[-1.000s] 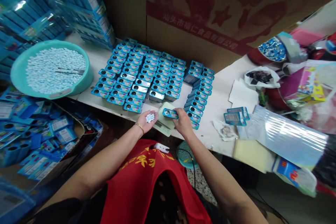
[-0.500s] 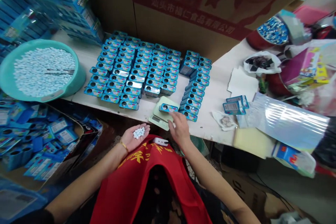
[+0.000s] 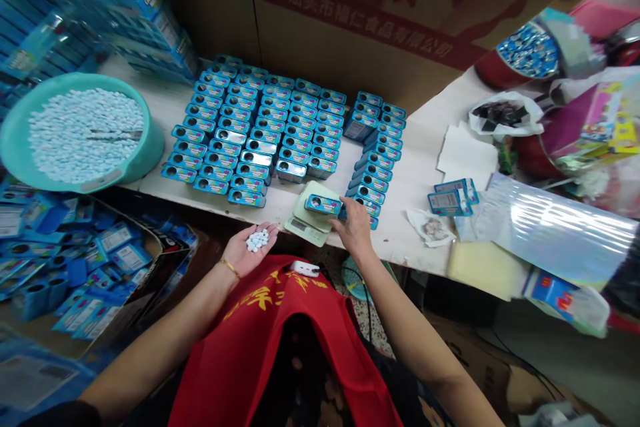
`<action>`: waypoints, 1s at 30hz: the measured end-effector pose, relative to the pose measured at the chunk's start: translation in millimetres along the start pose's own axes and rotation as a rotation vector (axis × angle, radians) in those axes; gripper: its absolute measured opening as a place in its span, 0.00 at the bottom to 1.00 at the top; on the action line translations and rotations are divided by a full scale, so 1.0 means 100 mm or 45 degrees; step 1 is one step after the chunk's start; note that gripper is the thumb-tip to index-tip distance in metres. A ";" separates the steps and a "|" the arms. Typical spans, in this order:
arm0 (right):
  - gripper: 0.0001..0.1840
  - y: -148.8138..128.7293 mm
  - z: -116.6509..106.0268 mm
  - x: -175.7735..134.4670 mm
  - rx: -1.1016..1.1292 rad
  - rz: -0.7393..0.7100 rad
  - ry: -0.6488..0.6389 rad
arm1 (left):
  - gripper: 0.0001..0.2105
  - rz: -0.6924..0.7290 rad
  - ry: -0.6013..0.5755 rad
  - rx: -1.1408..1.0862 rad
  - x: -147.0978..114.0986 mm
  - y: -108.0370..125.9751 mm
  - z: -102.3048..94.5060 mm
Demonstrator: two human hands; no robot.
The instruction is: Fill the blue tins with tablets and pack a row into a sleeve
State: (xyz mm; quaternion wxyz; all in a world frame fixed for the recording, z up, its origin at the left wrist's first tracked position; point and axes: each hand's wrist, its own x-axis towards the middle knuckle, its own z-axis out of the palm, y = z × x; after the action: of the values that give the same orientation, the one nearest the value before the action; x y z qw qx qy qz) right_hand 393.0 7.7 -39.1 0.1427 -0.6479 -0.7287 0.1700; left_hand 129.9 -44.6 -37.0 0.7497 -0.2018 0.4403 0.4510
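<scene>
My left hand [image 3: 250, 250] is palm up with its fingers slightly curled, holding a small heap of pale blue and white candies [image 3: 257, 240]. To its right, a blue candy box [image 3: 323, 205] with a round hole in its top stands on a pale green kitchen scale [image 3: 305, 223]. Thumb and fingers of my right hand [image 3: 356, 230] are at the right end of that box and seem to grip it. Rows of similar blue boxes [image 3: 255, 140] stand behind the scale, and another column [image 3: 373, 180] runs along its right.
A turquoise basin [image 3: 153, 153] of candies with tongs [image 3: 115, 136] stands at left. Below it, a carton [image 3: 145, 280] holds loose blue boxes. A large cardboard box [image 3: 320, 40] bounds the back. Papers, bags and a red bowl [image 3: 487, 67] crowd the right.
My right hand has moved from the front of the box on the scale to its right end. My left hand has drawn slightly left, still with the candies.
</scene>
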 end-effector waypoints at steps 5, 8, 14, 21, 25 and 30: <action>0.24 -0.12 -0.10 -0.03 0.023 -0.081 0.077 | 0.12 -0.005 -0.019 0.005 0.02 -0.02 0.04; 0.16 -0.43 -0.15 -0.16 0.091 -0.318 0.033 | 0.12 -0.045 -0.047 0.045 0.00 -0.08 0.09; 0.11 -0.98 0.03 -0.46 -0.059 -0.712 -0.508 | 0.08 -0.253 -0.056 0.170 -0.06 -0.31 0.07; 0.09 -0.90 0.08 -0.50 0.020 -0.691 -0.637 | 0.07 -0.341 -0.056 0.336 -0.06 -0.37 -0.05; 0.09 -0.82 -0.03 -0.48 0.128 -0.734 -0.561 | 0.09 -0.345 -0.122 0.355 -0.07 -0.35 0.01; 0.17 -0.39 -0.21 -0.11 0.062 -0.352 -0.031 | 0.12 -0.299 -0.006 0.337 -0.08 -0.28 0.02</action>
State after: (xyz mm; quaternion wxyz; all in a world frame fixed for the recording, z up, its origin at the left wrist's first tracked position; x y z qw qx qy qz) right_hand 368.6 -5.5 -2.9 0.1715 -0.5356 -0.8083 0.1743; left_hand 153.1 -61.7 -31.8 0.8184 -0.1503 0.4674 0.2987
